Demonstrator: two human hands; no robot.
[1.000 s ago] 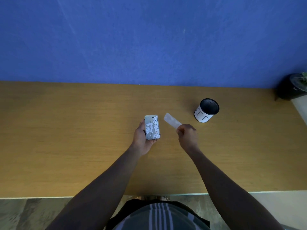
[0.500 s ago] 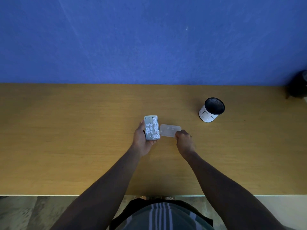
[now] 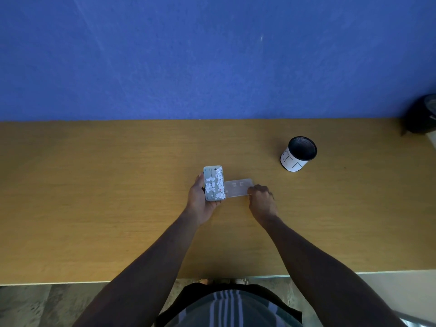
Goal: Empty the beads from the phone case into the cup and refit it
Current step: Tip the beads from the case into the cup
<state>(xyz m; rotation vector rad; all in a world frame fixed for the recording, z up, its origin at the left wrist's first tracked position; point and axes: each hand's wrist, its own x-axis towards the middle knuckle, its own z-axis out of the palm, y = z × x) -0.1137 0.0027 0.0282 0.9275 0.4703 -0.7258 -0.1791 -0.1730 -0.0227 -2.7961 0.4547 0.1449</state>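
My left hand (image 3: 199, 202) holds a pale phone case (image 3: 214, 182) face up just above the wooden table (image 3: 94, 197); several white beads lie in it. Right beside it, a flat translucent piece (image 3: 237, 188) rests on the table, its left end touching the case's edge. My right hand (image 3: 262, 201) pinches the right end of that piece. The cup (image 3: 297, 155), white with a black rim and dark inside, stands upright to the far right, apart from both hands.
A dark rounded object (image 3: 422, 116) sits at the table's far right corner against the blue wall. The table's near edge runs just in front of my striped shirt.
My right hand has lowered the translucent piece from a raised tilt to flat on the table beside the case. My left hand and the bead-filled case have stayed in place.
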